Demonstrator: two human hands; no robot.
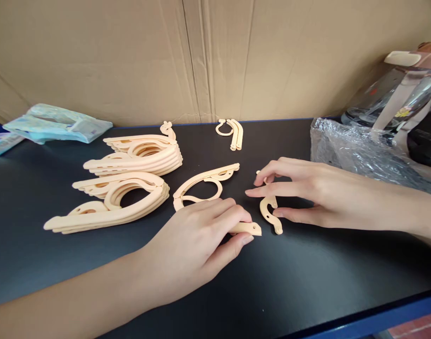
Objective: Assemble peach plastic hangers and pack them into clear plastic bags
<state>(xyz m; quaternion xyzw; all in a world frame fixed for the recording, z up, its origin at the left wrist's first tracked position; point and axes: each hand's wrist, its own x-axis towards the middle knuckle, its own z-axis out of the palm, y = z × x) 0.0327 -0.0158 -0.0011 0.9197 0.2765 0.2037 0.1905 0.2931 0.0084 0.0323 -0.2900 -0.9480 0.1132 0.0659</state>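
My left hand (210,235) is closed on a beige hanger arm (251,229), whose end with a small hole sticks out past the fingers. Just behind that hand lies a folding clothes hanger (192,187) with a ring-shaped middle, partly covered by the fingers; whether the held arm joins it, I cannot tell. My right hand (300,188) hovers with fingers apart over a beige hanger hook (267,214) on the table, its thumb at the hook's edge. Another small beige piece shows partly beneath the right fingers.
Two stacks of folded hangers (141,155) lie on the black table (307,282) at left. A ring hook and two slim arms (236,134) lie at the back. Blue plastic packs (56,123) sit back left; clear plastic wrap (339,150) and a bottle with straps lie right. Cardboard (131,56) stands behind.
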